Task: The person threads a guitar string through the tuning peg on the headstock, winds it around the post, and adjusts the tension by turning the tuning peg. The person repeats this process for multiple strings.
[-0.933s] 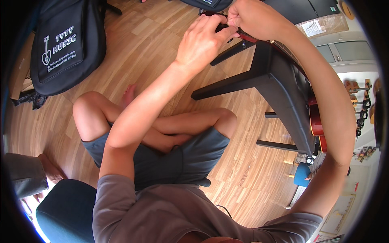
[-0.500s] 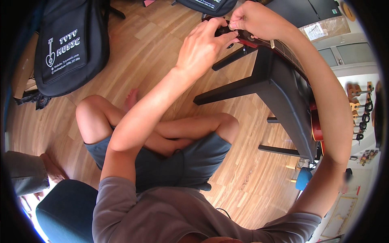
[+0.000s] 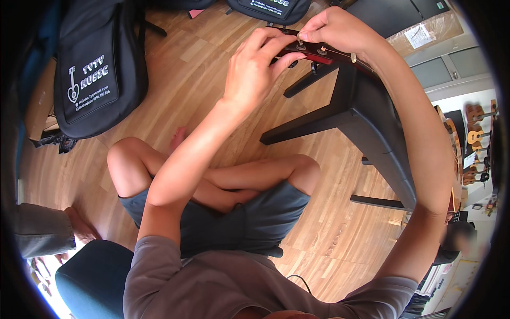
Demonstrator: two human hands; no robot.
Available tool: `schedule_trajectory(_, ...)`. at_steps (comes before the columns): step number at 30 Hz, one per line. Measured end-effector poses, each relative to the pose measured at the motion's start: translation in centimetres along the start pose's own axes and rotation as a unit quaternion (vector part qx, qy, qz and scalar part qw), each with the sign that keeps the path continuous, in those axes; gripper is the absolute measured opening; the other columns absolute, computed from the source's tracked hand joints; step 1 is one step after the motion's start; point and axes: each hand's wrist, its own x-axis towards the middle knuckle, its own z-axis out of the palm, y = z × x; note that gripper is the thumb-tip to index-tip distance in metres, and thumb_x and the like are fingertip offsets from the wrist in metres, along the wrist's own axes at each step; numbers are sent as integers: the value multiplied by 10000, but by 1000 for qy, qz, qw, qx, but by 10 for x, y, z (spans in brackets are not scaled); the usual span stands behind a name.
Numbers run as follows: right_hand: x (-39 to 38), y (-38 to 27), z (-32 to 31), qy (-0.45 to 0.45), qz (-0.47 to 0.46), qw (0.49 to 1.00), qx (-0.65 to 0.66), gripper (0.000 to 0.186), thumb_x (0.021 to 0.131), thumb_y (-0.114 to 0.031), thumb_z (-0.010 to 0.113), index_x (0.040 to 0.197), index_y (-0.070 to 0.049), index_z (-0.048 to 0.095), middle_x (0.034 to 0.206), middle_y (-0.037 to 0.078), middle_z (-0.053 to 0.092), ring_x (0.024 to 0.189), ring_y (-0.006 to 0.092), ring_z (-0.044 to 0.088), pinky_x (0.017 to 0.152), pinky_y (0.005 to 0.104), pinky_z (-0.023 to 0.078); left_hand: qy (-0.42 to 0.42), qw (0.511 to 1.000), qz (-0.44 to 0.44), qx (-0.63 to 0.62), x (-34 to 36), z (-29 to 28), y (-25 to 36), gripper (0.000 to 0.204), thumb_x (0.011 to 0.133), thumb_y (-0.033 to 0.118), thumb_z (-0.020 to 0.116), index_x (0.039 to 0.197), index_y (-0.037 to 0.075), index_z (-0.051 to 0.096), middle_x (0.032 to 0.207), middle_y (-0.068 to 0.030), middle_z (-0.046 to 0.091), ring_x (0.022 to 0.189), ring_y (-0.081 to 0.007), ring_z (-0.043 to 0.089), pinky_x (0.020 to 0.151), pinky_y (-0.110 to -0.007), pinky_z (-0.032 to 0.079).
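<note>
A dark guitar headstock (image 3: 313, 51) with metal tuning posts juts out past the end of a black padded bench (image 3: 366, 106). My left hand (image 3: 252, 66) rests at the headstock's left end. Its index finger stretches over the top face and its thumb lies apart along the near edge; the other fingers are partly hidden. From the right, my right hand (image 3: 337, 32) reaches over, thumb and index finger pinched together just above a tuning post. What sits in that pinch is too small to make out. My right arm hides most of the guitar neck.
Black instrument bags (image 3: 101, 74) lie at the left and far edge. A cardboard box (image 3: 425, 36) stands far right, near several wall-hung ukuleles (image 3: 475, 135). A blue chair (image 3: 95, 276) is close at left, beside another person's leg (image 3: 45, 228). My crossed legs rest on the wooden floor.
My left hand has drawn slightly left and its thumb and index finger have spread, baring more of the tuning posts. My right hand stays pinched above the headstock. The whole view has shifted slightly.
</note>
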Motion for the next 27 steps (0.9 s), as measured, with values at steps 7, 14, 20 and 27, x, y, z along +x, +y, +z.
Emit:
schedule_trajectory(7,-14,8,9,65,-56,996,10,260,952,-239,738,1044,0,784,892,82,761,831,137,681,800,315,525,-70,996,-44,-19,13,-4,0,235,906,233,807,1101,101,805,1140,-77,671,1001,-225,656,879,-352,535)
schedule_trajectory(14,-23,25,23,150,-125,979,64,228,913,-250,755,956,-27,760,792,68,734,734,128,672,669,300,504,-156,976,-138,-63,24,-8,1,271,932,282,788,1140,110,800,1197,-52,667,1106,-193,639,982,-343,497)
schedule_trajectory(20,-38,12,30,239,-113,964,-36,212,891,-274,749,862,-68,714,649,61,664,578,167,623,552,340,439,-184,975,-115,-52,25,-14,-1,301,927,282,795,1184,126,788,1232,-52,659,1134,-184,634,1011,-343,486)
schedule_trajectory(27,-31,19,40,350,-159,915,-124,308,879,-368,752,769,-96,661,572,51,624,559,273,640,548,400,482,-196,971,-111,-77,29,-13,-4,324,902,271,816,1192,130,785,1225,-55,664,1142,-183,628,1014,-339,483)
